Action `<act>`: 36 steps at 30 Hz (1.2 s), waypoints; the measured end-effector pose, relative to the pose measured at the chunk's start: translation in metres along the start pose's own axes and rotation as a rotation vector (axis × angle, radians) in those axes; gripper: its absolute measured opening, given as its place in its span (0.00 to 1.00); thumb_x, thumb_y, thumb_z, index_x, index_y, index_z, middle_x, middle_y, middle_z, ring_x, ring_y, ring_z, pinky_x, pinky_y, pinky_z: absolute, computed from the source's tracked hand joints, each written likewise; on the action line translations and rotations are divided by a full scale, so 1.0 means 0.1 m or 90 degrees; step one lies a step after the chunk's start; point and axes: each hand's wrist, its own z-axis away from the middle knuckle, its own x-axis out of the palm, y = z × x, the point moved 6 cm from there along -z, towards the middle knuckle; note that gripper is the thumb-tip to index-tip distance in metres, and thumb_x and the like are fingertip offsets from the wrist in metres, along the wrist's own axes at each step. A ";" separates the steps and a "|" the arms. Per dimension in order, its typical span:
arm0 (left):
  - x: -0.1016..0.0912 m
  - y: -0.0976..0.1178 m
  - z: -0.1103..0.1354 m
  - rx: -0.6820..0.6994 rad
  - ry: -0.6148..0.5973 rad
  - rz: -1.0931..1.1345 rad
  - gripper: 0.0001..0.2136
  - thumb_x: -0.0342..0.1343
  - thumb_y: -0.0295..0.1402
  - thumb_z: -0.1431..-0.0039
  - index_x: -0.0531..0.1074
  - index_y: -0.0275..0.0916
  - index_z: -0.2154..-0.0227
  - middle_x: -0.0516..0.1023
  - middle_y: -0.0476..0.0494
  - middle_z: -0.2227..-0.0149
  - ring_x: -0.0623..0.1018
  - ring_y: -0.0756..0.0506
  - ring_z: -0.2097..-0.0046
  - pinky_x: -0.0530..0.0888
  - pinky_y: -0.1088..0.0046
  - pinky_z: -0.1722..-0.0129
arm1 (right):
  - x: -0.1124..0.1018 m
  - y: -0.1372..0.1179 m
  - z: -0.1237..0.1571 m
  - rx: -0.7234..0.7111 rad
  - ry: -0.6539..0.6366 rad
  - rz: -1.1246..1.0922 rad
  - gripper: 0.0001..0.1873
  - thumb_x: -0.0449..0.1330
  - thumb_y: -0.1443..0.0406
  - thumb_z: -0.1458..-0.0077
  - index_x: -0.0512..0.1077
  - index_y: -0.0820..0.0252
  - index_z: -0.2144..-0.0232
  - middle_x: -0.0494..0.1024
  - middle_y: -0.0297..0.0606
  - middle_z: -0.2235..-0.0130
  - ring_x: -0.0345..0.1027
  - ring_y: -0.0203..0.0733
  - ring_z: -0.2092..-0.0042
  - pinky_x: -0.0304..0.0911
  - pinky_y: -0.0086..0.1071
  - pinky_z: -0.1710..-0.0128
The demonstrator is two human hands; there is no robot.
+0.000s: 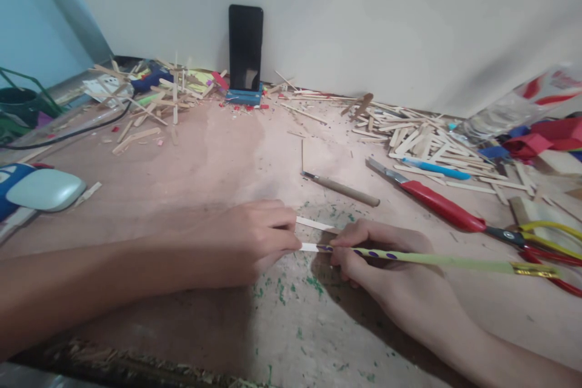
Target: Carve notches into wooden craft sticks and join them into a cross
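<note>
My left hand (257, 242) is closed with its fingers curled down on a pale, flat craft stick (316, 224), which runs across toward my right hand. My right hand (386, 254) pinches a light green pencil (448, 260) with dark spots and a gold ferrule at its far right end. The pencil's front end points at my left fingertips. Between the two hands a short white piece (310, 247) shows in line with the pencil; whether it belongs to the pencil or is a separate stick I cannot tell. Beyond the hands lies a thin wooden-handled cutter (348, 190).
A phone (246, 48) stands against the wall. Loose craft sticks are heaped at back left (154, 103) and right (422, 139). On the right are a blue pen (436, 168), a red-handled knife (441, 206), scissors (545, 239) and a plastic bottle (513, 106). A pale mouse (48, 189) sits left.
</note>
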 end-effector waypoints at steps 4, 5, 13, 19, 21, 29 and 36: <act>0.00 0.00 -0.01 0.001 0.001 -0.001 0.11 0.52 0.23 0.29 0.78 0.36 0.65 0.74 0.45 0.65 0.71 0.47 0.63 0.72 0.70 0.62 | 0.00 0.00 0.01 0.001 0.002 0.002 0.08 0.61 0.66 0.50 0.77 0.55 0.79 0.79 0.34 0.77 0.67 0.35 0.78 0.59 0.28 0.80; 0.00 0.00 -0.01 0.001 0.002 0.000 0.11 0.52 0.23 0.29 0.78 0.36 0.65 0.74 0.45 0.65 0.72 0.47 0.63 0.72 0.70 0.62 | 0.00 0.00 0.02 0.001 0.003 0.003 0.08 0.61 0.65 0.50 0.77 0.55 0.79 0.79 0.34 0.78 0.67 0.35 0.78 0.59 0.28 0.80; 0.01 0.00 -0.01 0.004 -0.003 0.003 0.11 0.52 0.22 0.29 0.78 0.36 0.65 0.74 0.44 0.65 0.72 0.47 0.63 0.72 0.70 0.62 | -0.02 0.01 0.01 0.009 0.001 0.002 0.08 0.62 0.64 0.49 0.76 0.55 0.79 0.80 0.35 0.76 0.67 0.36 0.77 0.60 0.29 0.80; 0.00 -0.01 0.00 -0.001 -0.009 0.007 0.10 0.53 0.22 0.30 0.78 0.35 0.66 0.74 0.44 0.64 0.71 0.46 0.63 0.71 0.70 0.61 | 0.00 0.02 0.01 0.012 -0.014 -0.001 0.08 0.61 0.66 0.50 0.76 0.55 0.79 0.80 0.33 0.76 0.69 0.35 0.75 0.61 0.26 0.78; 0.00 -0.01 0.00 -0.001 -0.012 0.009 0.10 0.54 0.21 0.31 0.77 0.35 0.66 0.74 0.44 0.64 0.71 0.46 0.62 0.70 0.70 0.61 | 0.01 0.03 0.01 0.019 -0.016 -0.003 0.08 0.61 0.66 0.49 0.76 0.56 0.79 0.80 0.33 0.76 0.69 0.35 0.75 0.62 0.26 0.77; 0.00 0.00 -0.01 0.000 -0.015 0.015 0.10 0.53 0.21 0.30 0.77 0.35 0.66 0.74 0.44 0.64 0.70 0.47 0.63 0.69 0.71 0.61 | -0.01 0.05 0.04 0.034 -0.018 -0.011 0.08 0.63 0.64 0.48 0.76 0.56 0.78 0.79 0.34 0.76 0.67 0.35 0.76 0.59 0.27 0.79; 0.01 0.00 0.00 -0.021 -0.030 0.020 0.10 0.53 0.21 0.30 0.78 0.36 0.64 0.74 0.44 0.64 0.71 0.46 0.62 0.69 0.72 0.60 | 0.01 0.04 0.00 0.040 -0.026 -0.026 0.08 0.62 0.64 0.49 0.75 0.56 0.79 0.78 0.33 0.78 0.65 0.34 0.77 0.58 0.28 0.79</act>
